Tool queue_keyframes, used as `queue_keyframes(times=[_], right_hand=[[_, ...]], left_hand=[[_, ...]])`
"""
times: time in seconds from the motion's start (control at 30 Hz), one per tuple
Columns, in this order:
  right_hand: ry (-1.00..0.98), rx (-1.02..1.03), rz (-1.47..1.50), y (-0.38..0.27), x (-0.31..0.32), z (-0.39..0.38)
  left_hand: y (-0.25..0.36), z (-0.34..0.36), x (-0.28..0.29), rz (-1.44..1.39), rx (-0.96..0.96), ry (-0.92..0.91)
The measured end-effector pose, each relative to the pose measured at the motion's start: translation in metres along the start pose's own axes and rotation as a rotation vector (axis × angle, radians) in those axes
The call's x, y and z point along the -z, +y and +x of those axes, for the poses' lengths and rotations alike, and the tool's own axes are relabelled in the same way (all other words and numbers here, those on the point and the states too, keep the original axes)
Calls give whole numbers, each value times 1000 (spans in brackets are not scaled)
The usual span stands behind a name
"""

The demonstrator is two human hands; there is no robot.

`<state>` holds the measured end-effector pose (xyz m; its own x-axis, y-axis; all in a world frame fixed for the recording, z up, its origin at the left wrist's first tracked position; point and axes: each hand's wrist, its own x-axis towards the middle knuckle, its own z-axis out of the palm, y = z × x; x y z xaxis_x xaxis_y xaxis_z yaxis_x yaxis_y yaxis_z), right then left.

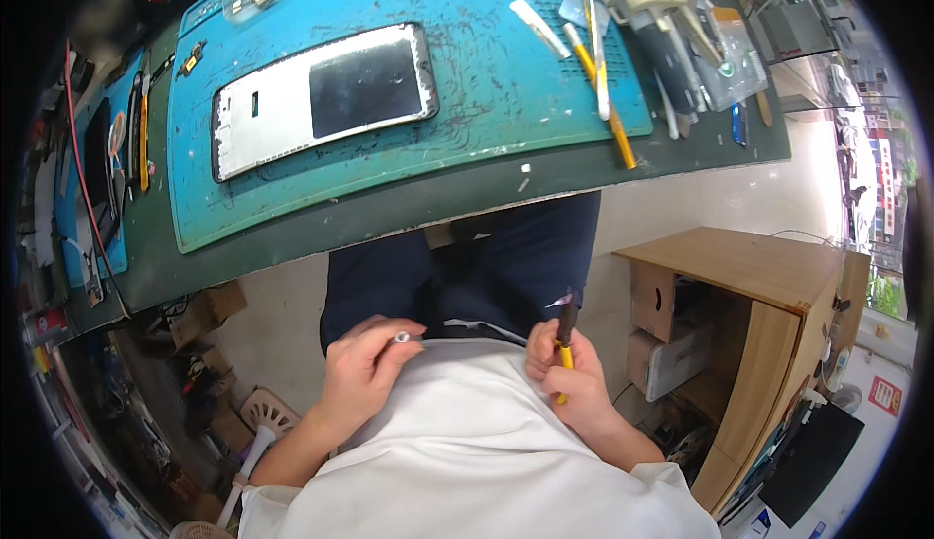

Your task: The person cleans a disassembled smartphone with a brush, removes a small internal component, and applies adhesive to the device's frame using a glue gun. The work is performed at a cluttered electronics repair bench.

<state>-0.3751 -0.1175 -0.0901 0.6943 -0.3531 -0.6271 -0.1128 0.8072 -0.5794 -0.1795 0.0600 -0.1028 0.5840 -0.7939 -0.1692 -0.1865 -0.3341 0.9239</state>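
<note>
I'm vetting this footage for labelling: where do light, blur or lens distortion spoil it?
Head view: daylight washes out the opening at right; a blurred patch hides some top-left background; the mat's left edge bows and the corners fall black; the left hand and right hand look fairly sharp, but the yellow tool's tip is hard to make out.

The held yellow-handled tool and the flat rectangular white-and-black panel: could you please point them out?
Yellow-handled tool (565,355), head view, on its yellow handle.
White-and-black panel (336,96), head view, on its black area.
</note>
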Motion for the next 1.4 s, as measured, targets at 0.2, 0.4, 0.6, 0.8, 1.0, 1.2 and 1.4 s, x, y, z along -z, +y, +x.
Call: queue_keyframes(times=[0.2,0.4,0.6,0.8,1.0,1.2,1.4], right_hand=[[-248,-226,221,-11,-22,4],[-345,-355,270,-13,-31,4],[-480,-592,455,-10,-37,8],[-553,-689,583,-8,-37,8],[-594,-650,579,-8,-36,7],[-271,-25,-164,-20,-35,0],[-149,933,-862,-47,-59,23]], left_hand=[[37,34,-22,-242,-87,-36],[37,41,-29,-261,-242,-22],[42,43,-31,-182,-386,106],[45,41,-33,-209,-358,122],[45,43,-32,-166,-434,155],[44,41,-26,-1326,299,-71],[43,39,-31,-1682,563,-412]])
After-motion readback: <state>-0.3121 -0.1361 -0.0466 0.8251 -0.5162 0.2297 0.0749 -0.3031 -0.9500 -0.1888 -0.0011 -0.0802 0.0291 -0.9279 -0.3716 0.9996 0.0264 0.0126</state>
